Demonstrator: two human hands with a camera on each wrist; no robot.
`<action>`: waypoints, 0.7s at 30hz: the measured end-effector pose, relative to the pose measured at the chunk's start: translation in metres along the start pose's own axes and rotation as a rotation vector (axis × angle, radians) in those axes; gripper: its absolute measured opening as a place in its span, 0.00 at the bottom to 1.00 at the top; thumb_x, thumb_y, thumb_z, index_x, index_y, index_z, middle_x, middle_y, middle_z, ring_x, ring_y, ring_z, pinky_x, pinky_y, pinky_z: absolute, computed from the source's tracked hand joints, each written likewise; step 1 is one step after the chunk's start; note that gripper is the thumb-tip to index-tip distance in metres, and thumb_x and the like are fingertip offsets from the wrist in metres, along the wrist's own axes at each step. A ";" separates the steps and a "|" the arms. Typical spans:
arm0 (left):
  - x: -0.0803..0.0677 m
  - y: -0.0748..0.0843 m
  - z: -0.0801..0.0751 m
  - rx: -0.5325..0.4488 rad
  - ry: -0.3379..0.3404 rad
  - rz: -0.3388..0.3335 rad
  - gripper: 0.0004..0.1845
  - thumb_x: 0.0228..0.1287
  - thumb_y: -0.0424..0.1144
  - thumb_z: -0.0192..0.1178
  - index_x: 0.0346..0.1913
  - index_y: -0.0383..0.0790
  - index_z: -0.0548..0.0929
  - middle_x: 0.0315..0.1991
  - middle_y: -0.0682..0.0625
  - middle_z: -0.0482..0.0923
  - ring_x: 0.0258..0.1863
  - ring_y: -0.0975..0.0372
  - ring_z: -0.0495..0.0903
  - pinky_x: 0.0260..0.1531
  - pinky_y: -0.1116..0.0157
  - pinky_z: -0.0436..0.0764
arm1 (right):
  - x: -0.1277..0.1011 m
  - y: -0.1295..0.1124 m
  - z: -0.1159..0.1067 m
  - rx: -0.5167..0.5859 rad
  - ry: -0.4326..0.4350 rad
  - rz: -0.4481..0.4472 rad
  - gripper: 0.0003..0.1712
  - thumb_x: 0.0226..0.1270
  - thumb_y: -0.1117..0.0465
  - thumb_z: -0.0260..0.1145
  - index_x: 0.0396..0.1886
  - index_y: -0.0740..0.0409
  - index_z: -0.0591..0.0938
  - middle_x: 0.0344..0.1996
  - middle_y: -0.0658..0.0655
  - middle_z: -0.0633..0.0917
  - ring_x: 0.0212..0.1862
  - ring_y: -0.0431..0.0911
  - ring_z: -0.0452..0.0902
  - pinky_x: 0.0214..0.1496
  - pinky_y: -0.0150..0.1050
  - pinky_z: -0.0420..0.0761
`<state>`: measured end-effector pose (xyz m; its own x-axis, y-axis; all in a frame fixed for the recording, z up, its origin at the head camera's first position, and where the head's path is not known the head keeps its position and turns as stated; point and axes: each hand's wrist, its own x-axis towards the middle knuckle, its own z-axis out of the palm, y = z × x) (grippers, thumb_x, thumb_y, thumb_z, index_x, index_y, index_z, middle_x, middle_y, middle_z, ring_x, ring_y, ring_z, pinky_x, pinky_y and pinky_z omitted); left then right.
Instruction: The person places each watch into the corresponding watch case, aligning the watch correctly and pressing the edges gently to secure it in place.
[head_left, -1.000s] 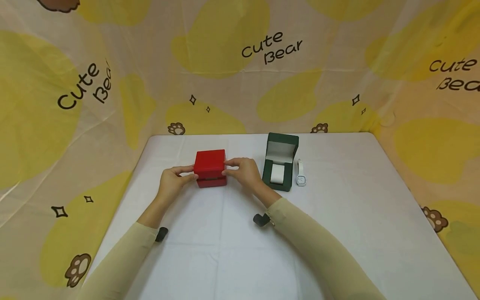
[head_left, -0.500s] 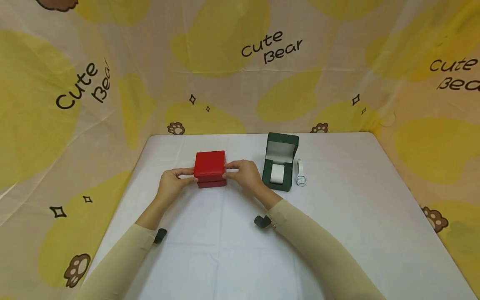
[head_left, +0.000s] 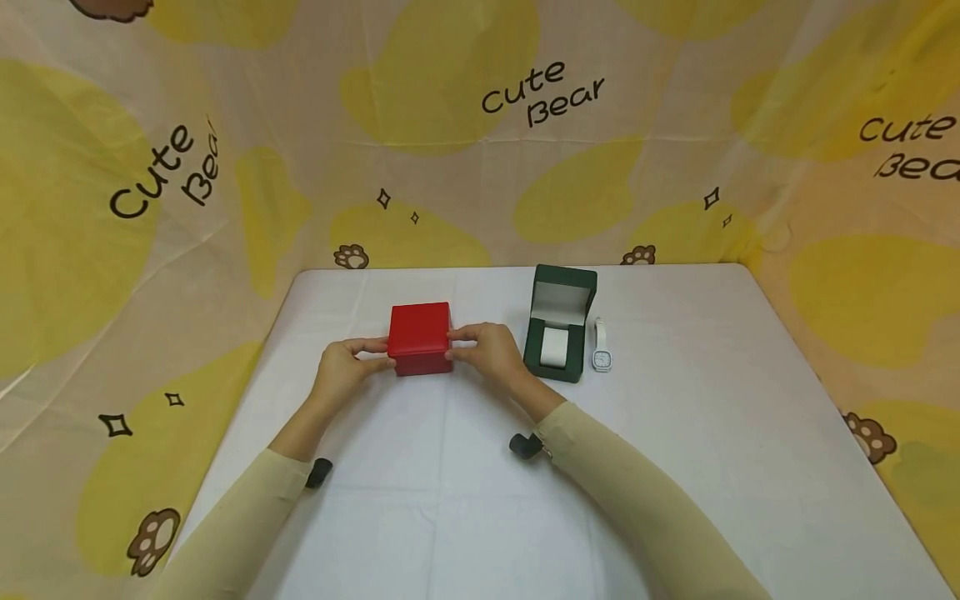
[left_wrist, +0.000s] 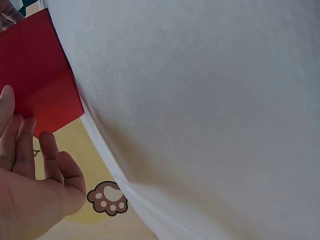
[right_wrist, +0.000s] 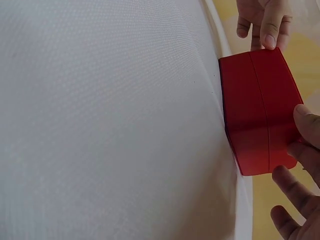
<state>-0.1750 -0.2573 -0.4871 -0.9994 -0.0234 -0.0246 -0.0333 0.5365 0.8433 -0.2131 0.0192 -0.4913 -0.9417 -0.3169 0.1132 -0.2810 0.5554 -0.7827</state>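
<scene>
A red box (head_left: 420, 337) with its lid down sits on the white table (head_left: 675, 433), left of centre. My left hand (head_left: 379, 353) grips its left side with thumb and fingertips. My right hand (head_left: 454, 343) grips its right side the same way. In the left wrist view, the left hand's fingers (left_wrist: 20, 145) lie against the red box (left_wrist: 40, 85). In the right wrist view, the right thumb (right_wrist: 307, 122) rests on the red box (right_wrist: 257, 115), and the left hand's fingertips (right_wrist: 270, 30) touch its far end.
An open dark green box (head_left: 561, 329) with a white cushion (head_left: 554, 347) stands just right of my right hand. A white watch (head_left: 602, 348) lies beside it. Yellow printed cloth (head_left: 480, 150) walls in the table on three sides.
The red box's lid has come down; the gap seen earlier between lid and base is gone. Both hands stayed on its sides.
</scene>
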 end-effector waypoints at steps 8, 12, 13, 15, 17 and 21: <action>0.000 0.001 -0.004 -0.030 -0.060 -0.019 0.18 0.59 0.45 0.76 0.51 0.41 0.89 0.62 0.51 0.83 0.71 0.54 0.71 0.47 0.61 0.74 | -0.001 0.000 -0.006 -0.081 -0.104 -0.018 0.27 0.61 0.52 0.78 0.61 0.44 0.86 0.56 0.48 0.87 0.63 0.48 0.79 0.64 0.45 0.78; -0.002 0.004 -0.006 0.011 -0.075 -0.013 0.20 0.61 0.44 0.74 0.54 0.41 0.88 0.61 0.48 0.83 0.65 0.52 0.74 0.43 0.63 0.79 | -0.004 -0.002 -0.013 -0.180 -0.183 -0.098 0.32 0.64 0.52 0.76 0.68 0.46 0.81 0.61 0.50 0.85 0.63 0.50 0.78 0.64 0.48 0.78; -0.003 0.005 -0.007 0.023 -0.078 -0.012 0.20 0.62 0.44 0.74 0.55 0.41 0.87 0.61 0.47 0.83 0.63 0.52 0.75 0.42 0.63 0.80 | -0.005 -0.002 -0.014 -0.196 -0.198 -0.114 0.33 0.65 0.52 0.75 0.69 0.46 0.80 0.62 0.50 0.85 0.63 0.50 0.78 0.64 0.49 0.78; -0.005 0.006 -0.008 0.043 -0.084 -0.005 0.21 0.63 0.43 0.73 0.58 0.41 0.86 0.59 0.44 0.84 0.60 0.50 0.76 0.43 0.62 0.80 | -0.008 -0.003 -0.017 -0.215 -0.219 -0.138 0.33 0.66 0.53 0.74 0.70 0.46 0.79 0.62 0.50 0.84 0.62 0.50 0.78 0.64 0.49 0.78; -0.006 0.006 -0.009 0.060 -0.085 0.002 0.22 0.63 0.43 0.73 0.58 0.42 0.86 0.57 0.44 0.84 0.58 0.49 0.77 0.45 0.61 0.81 | -0.011 -0.002 -0.018 -0.224 -0.228 -0.160 0.31 0.67 0.53 0.73 0.70 0.46 0.79 0.62 0.49 0.84 0.62 0.49 0.78 0.65 0.49 0.78; -0.009 0.008 -0.011 0.089 -0.075 0.032 0.22 0.63 0.44 0.73 0.59 0.42 0.86 0.57 0.44 0.85 0.57 0.49 0.78 0.48 0.57 0.80 | -0.017 0.001 -0.023 -0.229 -0.222 -0.202 0.28 0.69 0.54 0.71 0.69 0.46 0.80 0.62 0.47 0.84 0.63 0.48 0.78 0.66 0.48 0.76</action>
<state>-0.1663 -0.2617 -0.4742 -0.9975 0.0564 -0.0419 0.0011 0.6089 0.7932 -0.2018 0.0423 -0.4800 -0.8073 -0.5822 0.0962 -0.5142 0.6142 -0.5986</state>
